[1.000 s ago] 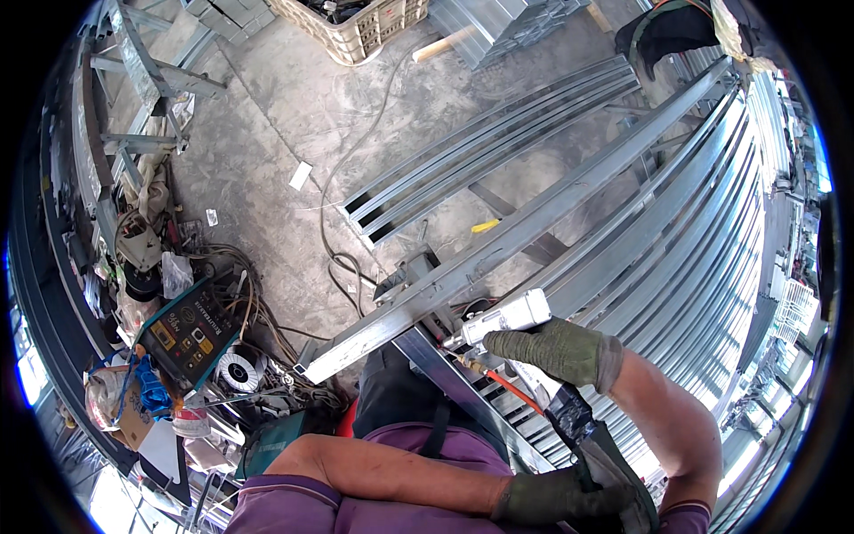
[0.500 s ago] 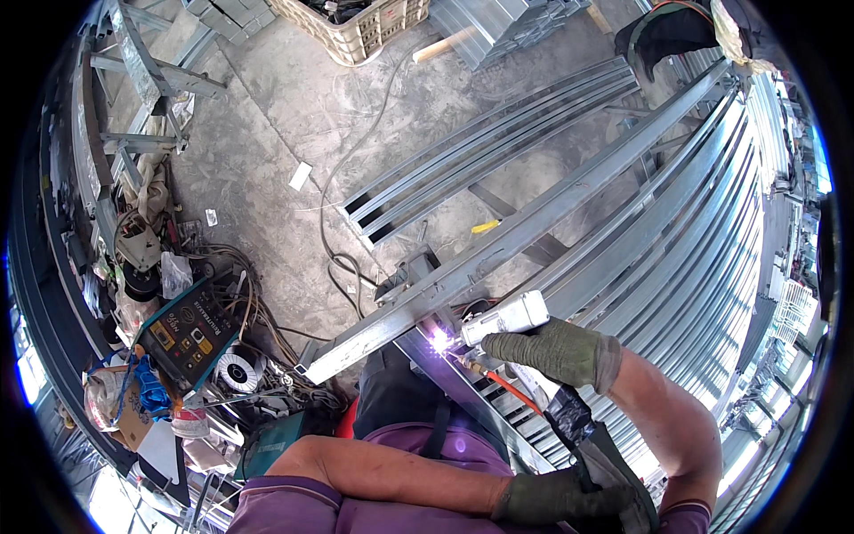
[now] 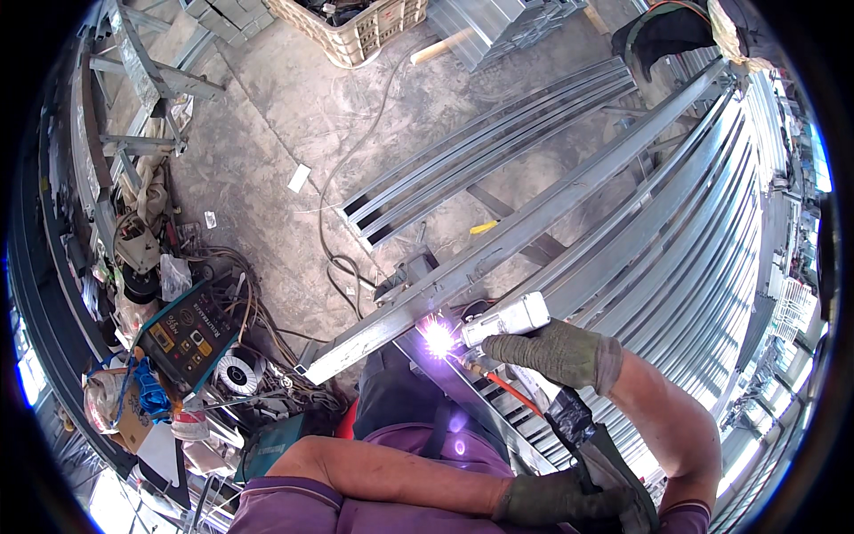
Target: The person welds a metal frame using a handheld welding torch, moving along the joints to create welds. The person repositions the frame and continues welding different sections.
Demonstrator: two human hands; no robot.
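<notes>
Left hand (image 3: 556, 497), gloved: well short of the long steel beam (image 3: 543, 218), against a dark cable sleeve (image 3: 605, 458); how far its fingers close cannot be told. Right hand (image 3: 565, 354), gloved: nearer the beam, fingers wrapped round a white welding torch (image 3: 511, 319). Torch: just short of the beam, nose toward a violet-white glare (image 3: 436, 336) at the beam's near side. Control box (image 3: 189, 334), dark: left of the beam's near end. Tube frame (image 3: 498, 142), steel: beyond the beam. Crate (image 3: 378, 34), beige: farther beyond the beam.
</notes>
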